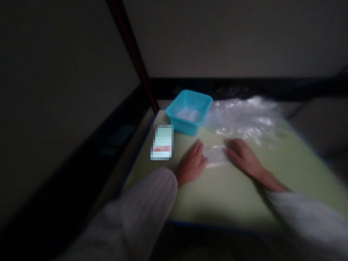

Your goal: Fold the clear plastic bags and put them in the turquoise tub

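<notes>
Both my hands rest on a pale green mat [233, 195] in dim, blurred light. My left hand [191, 163] lies flat, fingers stretched out, at the left edge of a small clear plastic bag [216, 156]. My right hand [243, 156] lies flat at the bag's right edge, fingers pointing left. The bag lies flat on the mat between them. Both arms wear white ribbed sleeves.
A turquoise plastic tub [189, 110] stands at the mat's far left, something pale inside. A heap of clear plastic bags [244, 116] lies behind my hands. A small white card [162, 142] lies left of the tub. A dark red post [136, 58] rises at the back.
</notes>
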Demonstrator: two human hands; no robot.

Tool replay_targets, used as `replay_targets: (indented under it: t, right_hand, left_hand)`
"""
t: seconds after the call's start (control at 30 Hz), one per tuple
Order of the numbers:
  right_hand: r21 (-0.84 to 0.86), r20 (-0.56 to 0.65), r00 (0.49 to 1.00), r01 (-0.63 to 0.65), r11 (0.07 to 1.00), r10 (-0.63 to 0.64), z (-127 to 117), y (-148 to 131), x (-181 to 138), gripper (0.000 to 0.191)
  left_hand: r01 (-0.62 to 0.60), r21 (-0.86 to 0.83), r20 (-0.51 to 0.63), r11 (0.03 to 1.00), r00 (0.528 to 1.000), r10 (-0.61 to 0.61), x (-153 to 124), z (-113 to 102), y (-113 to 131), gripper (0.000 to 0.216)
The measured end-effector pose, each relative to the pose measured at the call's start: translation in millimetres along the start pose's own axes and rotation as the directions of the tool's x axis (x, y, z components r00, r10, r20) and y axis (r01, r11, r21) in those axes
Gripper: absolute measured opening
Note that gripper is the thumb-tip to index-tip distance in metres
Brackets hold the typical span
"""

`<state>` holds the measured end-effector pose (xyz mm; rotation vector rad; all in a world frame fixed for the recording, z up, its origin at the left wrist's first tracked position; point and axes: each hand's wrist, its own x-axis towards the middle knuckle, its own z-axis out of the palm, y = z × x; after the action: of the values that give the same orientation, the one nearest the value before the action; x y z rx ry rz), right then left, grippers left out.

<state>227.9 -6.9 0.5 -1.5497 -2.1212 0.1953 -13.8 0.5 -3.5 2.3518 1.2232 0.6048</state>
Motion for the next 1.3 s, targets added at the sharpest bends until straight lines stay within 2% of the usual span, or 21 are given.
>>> replay_targets:
  t: [0.1,0.2,0.37,0.5,0.73,1.0,1.3]
  right_hand:
    - [-0.083,0.004,0.993,-0.119,0.989,0.119,-6,5,2,0.035]
    - [-0.122,0.038,0.987,-0.148,0.981,0.153,0,9,5,0.031]
    - [-0.071,0.031,0.987,-0.157,0.985,0.159,14,8,13,0.021]
    - [0.026,0.03,0.992,-0.125,0.992,0.124,15,3,18,0.017]
    - [0.232,0.005,0.992,-0.122,0.965,0.124,6,-11,16,0.011]
    - [0.423,0.041,0.982,-0.186,0.887,0.186,12,-11,17,0.029]
    - [0.561,0.082,0.978,-0.204,0.802,0.192,15,-9,18,0.043]
  left_hand:
    - [0.141,-0.314,-0.107,0.939,0.977,-0.182,9,0,-10,0.045]
    - [0.195,-0.451,-0.158,0.871,0.943,-0.293,17,0,-18,0.036]
    - [0.192,-0.477,-0.184,0.858,0.932,-0.311,20,3,-24,0.029]
    - [0.189,-0.481,-0.18,0.856,0.934,-0.308,23,4,-25,0.029]
    - [0.11,-0.447,-0.137,0.888,0.972,-0.19,35,-2,-19,0.023]
    - [0.072,-0.409,-0.147,0.91,0.979,-0.143,36,-4,-17,0.014]
    - [0.084,-0.4,-0.14,0.913,0.978,-0.152,40,1,-24,0.016]
